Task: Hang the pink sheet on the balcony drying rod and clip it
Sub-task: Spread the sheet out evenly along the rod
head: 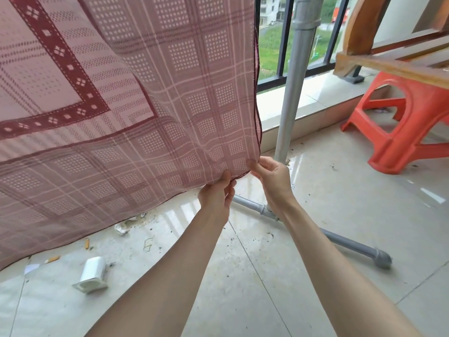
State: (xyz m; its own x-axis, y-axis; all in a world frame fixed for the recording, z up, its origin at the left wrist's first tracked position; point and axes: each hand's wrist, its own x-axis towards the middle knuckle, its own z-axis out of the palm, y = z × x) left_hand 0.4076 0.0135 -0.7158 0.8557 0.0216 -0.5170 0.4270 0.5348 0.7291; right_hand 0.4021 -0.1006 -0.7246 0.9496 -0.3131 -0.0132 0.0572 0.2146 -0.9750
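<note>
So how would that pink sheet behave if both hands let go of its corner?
The pink sheet is probably floppy: it curves and sags away from the corner pinched by the left hand and right hand. It looks thin and light, with light showing through the weave. Released, the corner would likely drop and swing.

view: single head-worn wide-angle | facing: forward and down, toward the balcony railing (283, 45) | range: close, both forearms reach in from the bottom edge | frame: pink sheet (126, 98) fills upper left, tiled floor (279, 276) below | overlap: no second view
</note>
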